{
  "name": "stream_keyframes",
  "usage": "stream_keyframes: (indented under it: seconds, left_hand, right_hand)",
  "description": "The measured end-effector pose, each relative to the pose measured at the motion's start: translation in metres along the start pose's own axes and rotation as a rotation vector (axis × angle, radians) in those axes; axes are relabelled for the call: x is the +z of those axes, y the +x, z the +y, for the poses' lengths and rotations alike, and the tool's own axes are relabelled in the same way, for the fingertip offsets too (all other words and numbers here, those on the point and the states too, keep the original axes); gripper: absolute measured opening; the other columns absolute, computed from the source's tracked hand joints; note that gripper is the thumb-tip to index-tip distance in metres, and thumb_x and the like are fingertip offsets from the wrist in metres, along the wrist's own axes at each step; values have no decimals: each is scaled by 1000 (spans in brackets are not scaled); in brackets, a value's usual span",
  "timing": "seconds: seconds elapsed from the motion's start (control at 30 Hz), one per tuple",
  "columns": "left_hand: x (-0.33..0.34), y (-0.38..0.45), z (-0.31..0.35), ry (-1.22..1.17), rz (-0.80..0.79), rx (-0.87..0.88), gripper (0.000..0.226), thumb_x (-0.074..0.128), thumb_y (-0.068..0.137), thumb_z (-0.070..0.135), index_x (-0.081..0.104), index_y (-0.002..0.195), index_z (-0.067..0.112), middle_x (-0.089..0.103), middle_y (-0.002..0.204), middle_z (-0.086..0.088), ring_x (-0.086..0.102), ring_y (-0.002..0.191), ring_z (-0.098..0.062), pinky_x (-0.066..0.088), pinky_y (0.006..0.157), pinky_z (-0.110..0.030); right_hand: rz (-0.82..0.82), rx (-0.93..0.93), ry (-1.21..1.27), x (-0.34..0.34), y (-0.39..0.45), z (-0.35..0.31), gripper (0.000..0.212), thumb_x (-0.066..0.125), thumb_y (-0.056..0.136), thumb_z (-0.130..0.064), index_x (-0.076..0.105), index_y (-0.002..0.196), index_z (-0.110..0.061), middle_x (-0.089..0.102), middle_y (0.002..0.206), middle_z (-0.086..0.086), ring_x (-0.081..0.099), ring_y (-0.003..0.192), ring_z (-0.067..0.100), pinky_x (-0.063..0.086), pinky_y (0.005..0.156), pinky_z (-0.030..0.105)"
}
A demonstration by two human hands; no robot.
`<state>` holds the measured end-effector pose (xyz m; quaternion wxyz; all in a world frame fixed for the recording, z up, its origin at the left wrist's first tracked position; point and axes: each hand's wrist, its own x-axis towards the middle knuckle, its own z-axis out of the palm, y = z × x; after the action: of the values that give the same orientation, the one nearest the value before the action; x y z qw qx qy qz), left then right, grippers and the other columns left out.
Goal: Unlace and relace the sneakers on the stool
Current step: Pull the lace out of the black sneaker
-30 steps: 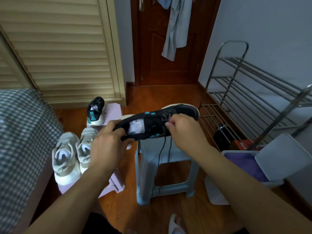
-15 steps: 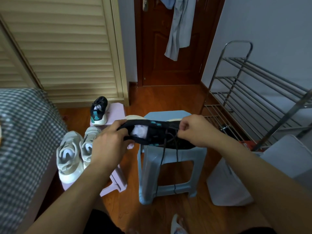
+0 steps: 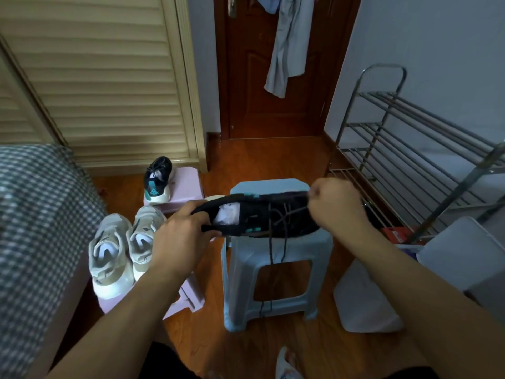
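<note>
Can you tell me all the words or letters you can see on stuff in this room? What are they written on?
"PEAK": on the teal heel patch of the black sneaker standing on the pink stool.
White letters on the red box under the metal rack: too blurred to read.
No other writing can be read, not even on the held sneaker.

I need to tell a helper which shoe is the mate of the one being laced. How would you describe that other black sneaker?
Find the louvred wardrobe door. At its foot stands a pink stool, and the black sneaker sits on it, heel toward the camera. Unlike the beige pair nearby, it is black with a teal heel patch.
</note>
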<state>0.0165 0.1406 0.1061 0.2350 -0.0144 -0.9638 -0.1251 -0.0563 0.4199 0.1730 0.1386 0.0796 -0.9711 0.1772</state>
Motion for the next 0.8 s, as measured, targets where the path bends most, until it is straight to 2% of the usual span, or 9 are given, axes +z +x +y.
stream_keyframes:
  seconds: [0.1, 0.2, 0.37, 0.43, 0.5, 0.57, 0.6, 0.7, 0.8]
  left_hand:
    - [1, 2, 1, 11, 19, -29, 23, 87, 74, 33, 73, 81, 16, 65, 119, 1, 67, 87, -30, 54, 63, -36]
    - [3, 1, 2, 45, -7, 23, 23, 85, 75, 34, 73, 83, 16, 64, 122, 0, 66, 86, -31, 56, 63, -38]
    - [1, -1, 2, 37, -33, 57, 23, 87, 72, 32, 73, 82, 17, 66, 123, 0, 68, 85, -32, 54, 60, -37]
    - [2, -1, -3, 14, -51, 55, 23, 88, 71, 32, 72, 81, 18, 66, 123, 2, 68, 87, -31, 53, 61, -35]
    - [3, -1, -9, -25, -64, -7, 22, 87, 72, 33, 71, 80, 20, 64, 124, 5, 67, 91, -29, 49, 63, -33]
    - [4, -1, -14, -78, -48, -87, 22, 87, 72, 35, 71, 78, 22, 64, 120, 7, 66, 90, -27, 45, 64, -31]
    - [5, -1, -14, -106, -35, -120, 22, 87, 72, 35, 71, 77, 22, 64, 119, 8, 65, 89, -26, 47, 65, -32]
    - [4, 1, -11, -156, -27, -141, 21, 87, 72, 34, 70, 74, 23, 63, 121, 10, 66, 92, -25, 52, 68, -36]
    - [2, 0, -5, -109, -37, -97, 20, 88, 72, 33, 71, 77, 22, 64, 122, 9, 65, 95, -25, 52, 69, -36]
  right_hand:
    - [202, 7, -30, 0, -4, 0, 18, 52, 94, -21, 64, 104, -11, 58, 100, 3, 56, 96, 22, 50, 79, 34]
    - [-35, -347, -44, 10, -1, -21, 38, 53, 97, -20, 57, 135, -20, 52, 123, -2, 44, 118, 20, 43, 97, 34]
    - [-224, -643, -262, 20, 7, -18, 13, 58, 99, -13, 71, 102, -11, 52, 92, 2, 57, 88, 25, 38, 69, 32]
    - [-121, -507, -303, 7, 13, -8, 8, 59, 92, -6, 63, 88, -12, 55, 90, 3, 56, 79, 21, 40, 64, 30]
    - [114, -51, -164, -20, 32, 17, 15, 57, 87, -4, 52, 75, -11, 59, 85, 9, 58, 72, 23, 40, 56, 29]
    - [132, 292, -96, -37, 47, 38, 6, 55, 88, -7, 61, 87, -5, 64, 101, 20, 63, 92, 35, 51, 67, 36]
    - [122, 272, -185, -36, 50, 37, 19, 55, 89, -10, 62, 106, -5, 60, 119, 21, 58, 109, 38, 52, 83, 44]
    - [-16, -243, -149, -7, 40, 2, 47, 52, 93, -13, 54, 139, -19, 48, 141, 5, 41, 128, 29, 41, 106, 45]
    - [-229, -653, -175, 15, 33, -20, 30, 52, 99, -21, 64, 126, -23, 62, 120, 2, 53, 112, 26, 47, 94, 42]
